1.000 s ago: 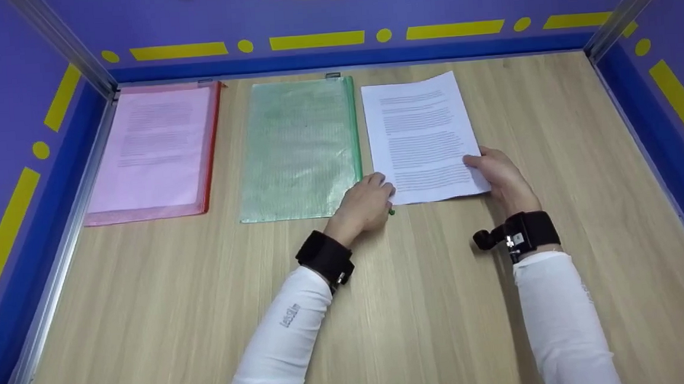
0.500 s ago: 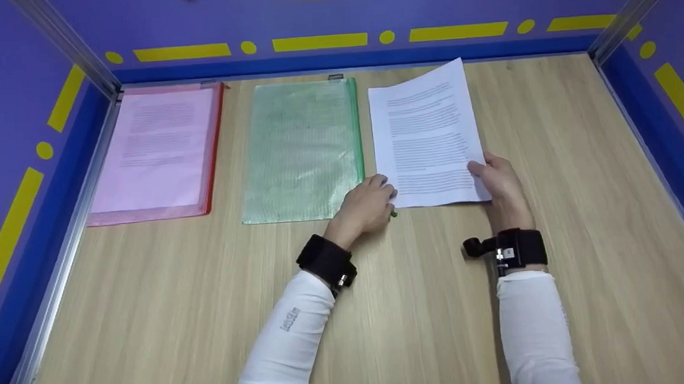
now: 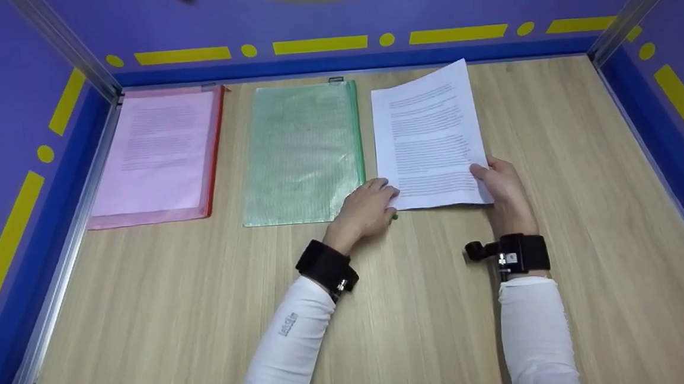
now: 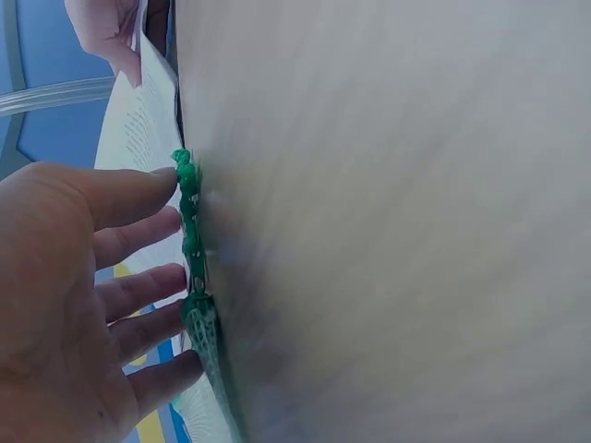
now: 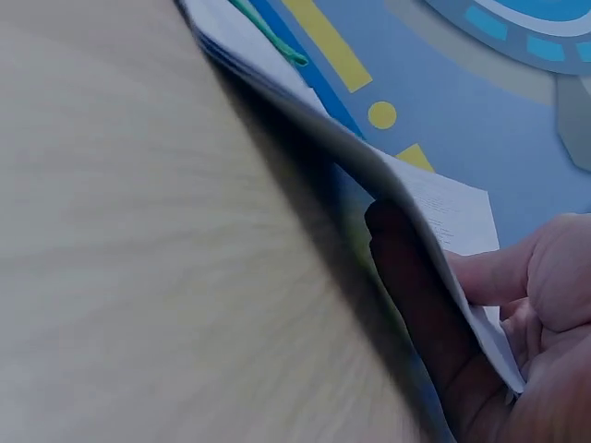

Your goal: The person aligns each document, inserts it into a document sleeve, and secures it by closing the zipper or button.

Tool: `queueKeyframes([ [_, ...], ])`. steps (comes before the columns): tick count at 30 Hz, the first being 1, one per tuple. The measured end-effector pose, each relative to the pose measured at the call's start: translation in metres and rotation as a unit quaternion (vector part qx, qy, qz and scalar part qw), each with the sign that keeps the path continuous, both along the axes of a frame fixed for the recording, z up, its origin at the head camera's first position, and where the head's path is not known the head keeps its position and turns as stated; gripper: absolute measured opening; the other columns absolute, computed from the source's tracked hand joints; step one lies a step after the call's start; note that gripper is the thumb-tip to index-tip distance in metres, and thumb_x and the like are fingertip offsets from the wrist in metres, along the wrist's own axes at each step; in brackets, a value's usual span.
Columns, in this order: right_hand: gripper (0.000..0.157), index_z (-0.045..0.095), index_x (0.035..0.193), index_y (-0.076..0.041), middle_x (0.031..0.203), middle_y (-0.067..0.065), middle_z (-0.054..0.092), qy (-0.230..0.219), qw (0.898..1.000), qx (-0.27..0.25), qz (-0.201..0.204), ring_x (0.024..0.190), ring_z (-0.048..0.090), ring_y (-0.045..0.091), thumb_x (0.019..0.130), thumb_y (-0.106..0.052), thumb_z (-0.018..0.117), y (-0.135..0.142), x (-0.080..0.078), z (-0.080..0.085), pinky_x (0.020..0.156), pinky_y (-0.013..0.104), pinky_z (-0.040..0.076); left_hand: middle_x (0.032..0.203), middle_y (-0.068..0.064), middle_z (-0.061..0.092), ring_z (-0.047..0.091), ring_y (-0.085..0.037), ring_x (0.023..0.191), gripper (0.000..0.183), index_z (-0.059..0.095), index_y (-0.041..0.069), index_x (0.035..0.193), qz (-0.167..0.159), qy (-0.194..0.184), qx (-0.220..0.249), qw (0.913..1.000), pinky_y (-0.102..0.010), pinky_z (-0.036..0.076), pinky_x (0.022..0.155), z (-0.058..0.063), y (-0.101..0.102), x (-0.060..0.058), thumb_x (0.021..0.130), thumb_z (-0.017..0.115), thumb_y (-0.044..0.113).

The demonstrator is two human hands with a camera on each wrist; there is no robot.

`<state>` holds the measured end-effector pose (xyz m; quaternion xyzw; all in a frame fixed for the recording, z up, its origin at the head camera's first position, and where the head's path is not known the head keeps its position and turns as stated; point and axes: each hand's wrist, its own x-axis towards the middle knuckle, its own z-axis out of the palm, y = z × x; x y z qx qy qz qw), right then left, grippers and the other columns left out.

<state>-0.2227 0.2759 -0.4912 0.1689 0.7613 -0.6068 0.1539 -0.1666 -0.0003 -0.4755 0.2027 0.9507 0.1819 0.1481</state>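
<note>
My right hand [image 3: 507,191] grips a printed paper stack [image 3: 428,145] at its lower right edge. The thumb lies on top and the fingers underneath, as the right wrist view shows. That side is raised off the table, curving the pages. Left of it lies a translucent green zip folder [image 3: 301,153], flat, with a green zip edge along its right side. My left hand [image 3: 366,207] rests at its lower right corner, fingers extended and reaching the paper's left edge. In the left wrist view, the thumb tip touches the green knotted pull [image 4: 187,212].
A red-edged pink zip folder [image 3: 156,156] with printed pages inside lies at the left. All sit on a wood-grain table [image 3: 421,329]. Blue panels with yellow marks [image 3: 321,45] enclose the back and both sides.
The paper's right side has risen and the stack has shifted slightly right. My right forearm has swung a little left while keeping its grip. The left hand stays nearly in place.
</note>
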Motion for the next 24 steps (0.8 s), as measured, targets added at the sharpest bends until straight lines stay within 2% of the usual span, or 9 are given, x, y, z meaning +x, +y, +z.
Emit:
queueKeyframes([
  [3,0.050,0.038,0.149,0.003,0.084,-0.013,0.067,0.012,0.999,-0.032,-0.013,0.080,0.064,0.002,0.103,-0.016,0.045,0.000,0.001,0.006,0.071,0.018,0.051,0.151,-0.006,0.048,0.042,-0.021,0.144,0.043,0.051,0.014,0.143,0.017,0.003,0.060,0.9980,-0.035,0.035,0.120,0.001,-0.006,-0.001,0.103,0.050,0.027],
  [6,0.049,0.039,0.147,0.005,0.082,-0.012,0.069,0.033,0.998,-0.048,-0.021,0.077,0.066,0.003,0.103,-0.015,0.046,-0.002,0.002,0.013,0.068,0.018,0.053,0.146,-0.005,0.054,0.051,-0.021,0.136,0.040,0.054,0.014,0.141,0.044,0.019,0.121,0.9914,-0.035,0.040,0.115,0.003,-0.013,-0.001,0.102,0.051,0.026],
  [9,0.049,0.039,0.147,0.006,0.083,-0.010,0.070,0.040,0.996,-0.071,-0.033,0.077,0.068,0.004,0.103,-0.014,0.046,-0.005,0.004,0.018,0.067,0.019,0.054,0.140,-0.006,0.058,0.058,-0.021,0.123,0.039,0.055,0.014,0.139,0.078,0.032,0.160,0.9835,-0.036,0.046,0.108,0.005,-0.020,0.000,0.102,0.053,0.026],
  [14,0.048,0.040,0.147,0.004,0.090,-0.006,0.071,0.043,0.992,-0.106,-0.052,0.083,0.069,0.007,0.103,-0.014,0.047,-0.010,0.004,0.020,0.070,0.020,0.055,0.142,-0.006,0.056,0.056,-0.021,0.129,0.043,0.050,0.015,0.144,0.146,0.027,0.205,0.9675,-0.038,0.045,0.109,0.009,-0.029,0.001,0.103,0.052,0.029],
  [16,0.048,0.040,0.147,0.003,0.093,-0.006,0.071,0.045,0.991,-0.112,-0.051,0.086,0.069,0.007,0.103,-0.014,0.047,-0.014,0.003,0.020,0.072,0.020,0.055,0.147,-0.007,0.052,0.049,-0.023,0.138,0.045,0.048,0.016,0.146,0.171,0.022,0.221,0.9599,-0.040,0.042,0.114,0.009,-0.033,0.001,0.103,0.051,0.031],
  [20,0.048,0.040,0.147,0.004,0.097,-0.005,0.069,0.044,0.990,-0.123,-0.046,0.091,0.067,0.008,0.104,-0.015,0.046,-0.026,0.003,0.018,0.074,0.021,0.054,0.151,-0.008,0.049,0.047,-0.025,0.141,0.049,0.045,0.016,0.148,0.213,0.017,0.253,0.9435,-0.042,0.040,0.115,0.008,-0.039,0.002,0.103,0.050,0.036],
  [22,0.047,0.040,0.147,0.003,0.101,-0.003,0.069,0.041,0.991,-0.117,-0.039,0.093,0.066,0.008,0.104,-0.016,0.045,-0.033,0.003,0.017,0.076,0.021,0.054,0.153,-0.009,0.048,0.046,-0.025,0.142,0.053,0.042,0.014,0.150,0.236,0.003,0.284,0.9291,-0.041,0.040,0.116,0.006,-0.042,0.002,0.103,0.050,0.037],
  [24,0.047,0.042,0.147,0.002,0.107,0.001,0.069,0.040,0.992,-0.115,-0.035,0.097,0.066,0.010,0.104,-0.016,0.045,-0.042,0.004,0.017,0.078,0.021,0.053,0.154,-0.011,0.046,0.045,-0.025,0.143,0.057,0.038,0.012,0.152,0.256,-0.016,0.324,0.9104,-0.039,0.040,0.116,0.004,-0.045,0.002,0.103,0.050,0.039],
])
